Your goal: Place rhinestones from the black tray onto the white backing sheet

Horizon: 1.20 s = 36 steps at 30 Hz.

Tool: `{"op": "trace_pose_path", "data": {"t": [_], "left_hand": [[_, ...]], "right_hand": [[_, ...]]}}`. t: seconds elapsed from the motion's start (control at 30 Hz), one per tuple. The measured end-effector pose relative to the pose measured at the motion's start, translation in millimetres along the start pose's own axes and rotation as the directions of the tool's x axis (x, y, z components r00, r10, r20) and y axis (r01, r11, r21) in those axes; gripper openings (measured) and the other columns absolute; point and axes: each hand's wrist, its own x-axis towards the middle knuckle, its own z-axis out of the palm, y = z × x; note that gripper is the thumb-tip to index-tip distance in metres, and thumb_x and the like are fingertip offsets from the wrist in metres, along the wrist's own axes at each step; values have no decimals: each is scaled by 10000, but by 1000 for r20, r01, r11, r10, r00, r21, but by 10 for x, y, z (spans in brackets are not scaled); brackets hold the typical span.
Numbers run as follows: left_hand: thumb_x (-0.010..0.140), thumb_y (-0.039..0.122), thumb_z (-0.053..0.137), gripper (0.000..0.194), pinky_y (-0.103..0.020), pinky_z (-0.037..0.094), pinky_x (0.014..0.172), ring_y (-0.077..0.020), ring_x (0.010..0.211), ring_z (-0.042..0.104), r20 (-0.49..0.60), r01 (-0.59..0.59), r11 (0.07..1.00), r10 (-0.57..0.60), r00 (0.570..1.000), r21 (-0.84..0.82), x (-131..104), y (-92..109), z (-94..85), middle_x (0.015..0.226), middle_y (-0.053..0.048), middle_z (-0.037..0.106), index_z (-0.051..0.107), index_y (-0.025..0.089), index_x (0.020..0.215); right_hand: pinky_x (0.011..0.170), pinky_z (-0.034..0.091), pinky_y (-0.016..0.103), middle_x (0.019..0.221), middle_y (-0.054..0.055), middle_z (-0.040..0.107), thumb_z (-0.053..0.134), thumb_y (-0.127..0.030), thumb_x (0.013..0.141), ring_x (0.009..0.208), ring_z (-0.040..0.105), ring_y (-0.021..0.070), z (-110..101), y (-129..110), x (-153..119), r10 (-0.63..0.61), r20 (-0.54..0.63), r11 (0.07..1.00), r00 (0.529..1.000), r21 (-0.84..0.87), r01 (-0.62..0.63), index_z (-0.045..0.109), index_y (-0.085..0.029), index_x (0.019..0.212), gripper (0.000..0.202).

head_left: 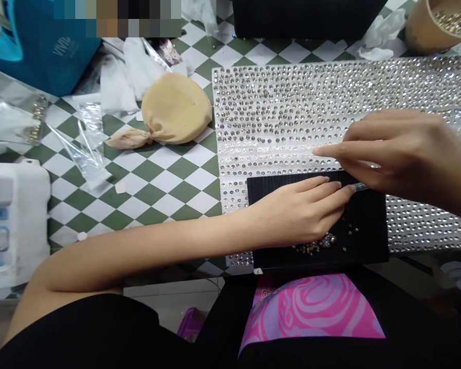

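Observation:
My left hand (311, 207) lies over a black ribbed tray (364, 248), fingers bent and close together. A thin bluish-grey piece (361, 187) shows at its fingertips, partly hidden under my other hand; I cannot make out its kind. Beneath the left palm is a small heap of loose rhinestones (315, 245), with a few more scattered on the tray. My right hand (392, 148) hovers over a white sheet set with rows of rhinestones (276, 102). Its thumb and index finger are pinched together at a row; whatever is between them is too small to name.
A tied, cream-coloured round pouch (179, 107) sits left of the sheet on the checkered tabletop (165, 192). Clear plastic bags (86, 138), a teal bag (42, 51) and a white device (17, 220) are further left. A bowl of stones (426, 31) stands at the upper right.

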Motion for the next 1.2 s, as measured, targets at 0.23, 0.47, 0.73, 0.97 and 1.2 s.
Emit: {"op": "trace_pose_path", "data": {"t": [0.23, 0.47, 0.73, 0.97, 1.2], "left_hand": [[919, 134, 427, 252, -255, 524, 960, -150, 1070, 614, 15, -2, 1000, 2, 1000, 6, 0, -1, -1, 1193, -55, 631, 642, 81, 1039], [918, 152, 443, 253, -262, 519, 968, -156, 1079, 610, 15, -9, 1000, 9, 1000, 10, -7, -3, 3, 1201, -69, 625, 628, 65, 1068], [919, 147, 437, 246, -261, 519, 968, -152, 1085, 607, 26, -4, 1000, 4, 1000, 9, -6, 1, 2, 1201, -62, 626, 635, 74, 1046], [918, 173, 458, 251, -255, 515, 973, -147, 1085, 604, 34, -16, 1000, 16, 999, 24, -11, -3, -5, 1217, -69, 616, 627, 75, 1077], [918, 166, 450, 254, -255, 516, 970, -150, 1081, 607, 45, -19, 1000, 18, 999, 25, 3, -8, -14, 1219, -67, 615, 632, 75, 1070]], "right_hand": [[607, 390, 284, 772, -2, 575, 464, -168, 907, 687, 500, 110, -60, 5, -43, -1, -17, 1000, 1000, -20, 0, 640, -200, 1028, 216], [608, 403, 288, 768, 4, 579, 470, -181, 915, 705, 518, 121, -73, -11, -89, 37, -19, 999, 999, -19, -38, 647, -199, 1022, 208], [628, 388, 281, 763, 0, 566, 470, -188, 919, 717, 521, 114, -25, 9, -96, 31, -23, 1000, 999, 4, -31, 645, -193, 1011, 198], [605, 395, 272, 765, -2, 572, 477, -197, 919, 730, 530, 110, -92, 10, -136, 51, -37, 999, 998, 1, -51, 638, -194, 978, 172], [569, 372, 262, 758, 3, 569, 533, -152, 884, 706, 513, 113, -56, 17, -170, 53, -59, 999, 997, 6, -52, 639, -179, 965, 137]]}}
